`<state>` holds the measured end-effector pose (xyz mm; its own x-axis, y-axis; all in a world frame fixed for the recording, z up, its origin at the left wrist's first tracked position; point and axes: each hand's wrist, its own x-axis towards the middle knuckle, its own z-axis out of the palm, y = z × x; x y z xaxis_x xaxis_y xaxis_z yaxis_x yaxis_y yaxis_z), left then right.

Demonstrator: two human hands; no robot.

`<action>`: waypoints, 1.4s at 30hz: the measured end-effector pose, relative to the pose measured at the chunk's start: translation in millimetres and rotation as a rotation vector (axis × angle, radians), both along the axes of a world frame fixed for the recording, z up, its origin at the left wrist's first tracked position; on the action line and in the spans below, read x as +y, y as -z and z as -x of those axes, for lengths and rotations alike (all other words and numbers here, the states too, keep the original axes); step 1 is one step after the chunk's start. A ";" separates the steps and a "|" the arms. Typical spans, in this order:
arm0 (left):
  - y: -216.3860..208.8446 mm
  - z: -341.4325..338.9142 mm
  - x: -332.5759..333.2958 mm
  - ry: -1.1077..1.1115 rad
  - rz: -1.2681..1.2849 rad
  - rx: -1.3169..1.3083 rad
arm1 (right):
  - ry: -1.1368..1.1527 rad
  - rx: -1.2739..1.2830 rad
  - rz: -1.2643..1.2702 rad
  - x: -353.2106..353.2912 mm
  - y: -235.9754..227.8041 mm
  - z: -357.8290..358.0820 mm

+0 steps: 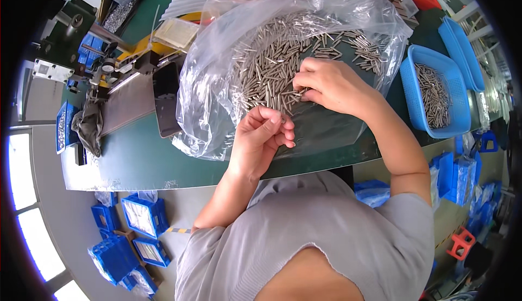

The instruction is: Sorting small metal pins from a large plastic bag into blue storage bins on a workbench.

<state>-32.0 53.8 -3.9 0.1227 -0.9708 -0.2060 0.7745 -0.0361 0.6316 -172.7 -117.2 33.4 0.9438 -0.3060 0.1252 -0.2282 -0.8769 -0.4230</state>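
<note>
A large clear plastic bag [209, 97] lies spread on the green table, with a heap of short metal pins [266, 64] on it. At the near edge of the heap my left hand [261, 138] is closed, thumb pressed to its curled fingers. Pin ends show at its fingertips; how many it holds is hidden. My right hand [334, 86] reaches in from the right, its fingers bent down and pinched together at the pins just beyond the left hand. A pin shows at its fingertips. The two hands are close but apart.
A blue plastic basket [410, 91] of similar pins stands at the right, another blue basket [462, 51] beyond it. Left of the bag are a dark tablet-like panel [166, 97] and a metal bench fixture [70, 23]. Blue crates [144, 214] stand on the floor.
</note>
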 end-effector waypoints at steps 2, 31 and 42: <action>0.7 -0.4 -0.6 -0.006 -0.009 0.000 | -0.027 0.005 0.006 2.7 0.8 -0.2; 1.0 -0.1 2.0 -0.002 -0.019 0.023 | -0.098 -0.221 -0.642 19.6 -13.4 -5.7; 2.8 -0.8 -2.9 -0.006 -0.092 -0.053 | -0.072 -0.188 -0.730 24.6 -2.0 -2.1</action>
<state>-31.3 50.9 -6.7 0.1417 -0.9472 -0.2877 0.7403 -0.0916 0.6660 -170.6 -92.5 35.4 0.9473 -0.3115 0.0749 -0.0478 -0.3687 -0.9283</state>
